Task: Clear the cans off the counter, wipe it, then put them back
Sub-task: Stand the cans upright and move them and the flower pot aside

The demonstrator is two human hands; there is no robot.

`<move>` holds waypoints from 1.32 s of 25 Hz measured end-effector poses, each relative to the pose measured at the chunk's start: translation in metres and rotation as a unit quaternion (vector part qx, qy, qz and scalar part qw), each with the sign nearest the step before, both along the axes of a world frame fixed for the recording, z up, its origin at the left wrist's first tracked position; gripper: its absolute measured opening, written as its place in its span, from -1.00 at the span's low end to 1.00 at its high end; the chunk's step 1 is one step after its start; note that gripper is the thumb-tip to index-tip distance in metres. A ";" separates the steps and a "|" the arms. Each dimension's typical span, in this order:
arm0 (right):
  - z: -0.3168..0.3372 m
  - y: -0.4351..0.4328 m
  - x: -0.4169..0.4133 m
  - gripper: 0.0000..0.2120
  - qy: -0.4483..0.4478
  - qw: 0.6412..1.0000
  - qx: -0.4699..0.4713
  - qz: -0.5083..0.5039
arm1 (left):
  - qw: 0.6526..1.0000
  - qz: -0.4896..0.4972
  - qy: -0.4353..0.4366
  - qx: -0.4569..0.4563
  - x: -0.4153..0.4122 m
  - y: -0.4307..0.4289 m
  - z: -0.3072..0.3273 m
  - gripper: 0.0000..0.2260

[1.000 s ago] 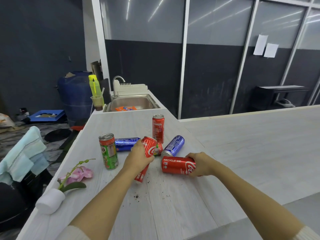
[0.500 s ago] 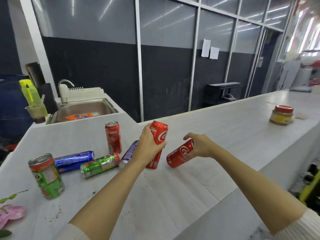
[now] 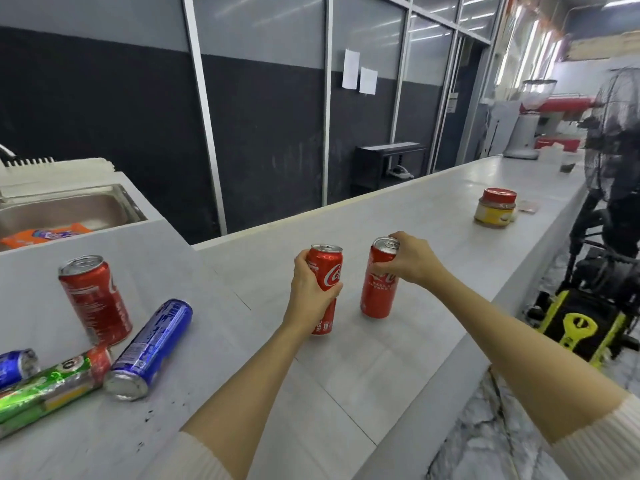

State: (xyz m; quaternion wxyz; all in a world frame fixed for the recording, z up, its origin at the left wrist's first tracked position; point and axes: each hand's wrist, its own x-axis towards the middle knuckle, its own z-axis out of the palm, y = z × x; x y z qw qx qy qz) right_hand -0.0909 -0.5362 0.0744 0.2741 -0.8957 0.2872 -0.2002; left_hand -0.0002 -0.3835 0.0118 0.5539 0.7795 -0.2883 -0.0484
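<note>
My left hand [image 3: 311,292] is wrapped around an upright red cola can [image 3: 327,271] near the middle of the white counter [image 3: 346,368]. Just to its right, my right hand [image 3: 412,259] grips the top of a second upright red cola can [image 3: 377,289], whose base rests on the counter. At the left, a third red can [image 3: 93,299] stands upright. A blue can [image 3: 152,348] lies on its side beside it, with a green can [image 3: 45,386] and another blue can [image 3: 15,365] lying at the left edge.
Dark crumbs [image 3: 149,414] dot the counter near the lying cans. A steel sink [image 3: 62,209] holding an orange packet sits at the back left. A red-lidded jar [image 3: 496,207] stands farther right along the counter. A yellow machine [image 3: 581,327] and a fan [image 3: 613,133] are beyond the right edge.
Both hands lifted a red can each from the pile, carried them rightward and turned them upright; the right one now stands on the counter. My view swung right.
</note>
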 end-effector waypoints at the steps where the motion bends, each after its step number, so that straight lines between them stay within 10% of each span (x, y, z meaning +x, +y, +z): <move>1: -0.002 -0.010 0.001 -0.46 0.003 1.000 0.001 -0.008 | 1.000 -0.005 0.005 -0.008 0.002 -0.009 -0.005 -0.32; 11: -0.012 -0.031 0.002 -0.26 0.039 0.999 0.021 0.004 | 0.999 -0.035 0.011 -0.001 0.017 -0.038 -0.011 -0.26; 18: 0.005 0.039 0.001 -0.32 0.009 0.990 -0.137 0.042 | 0.998 0.023 -0.048 0.041 0.005 0.038 -0.001 -0.27; 33: -0.045 0.271 0.039 -0.39 0.027 0.972 0.030 0.233 | 0.975 0.210 -0.037 0.063 -0.023 0.314 -0.018 -0.37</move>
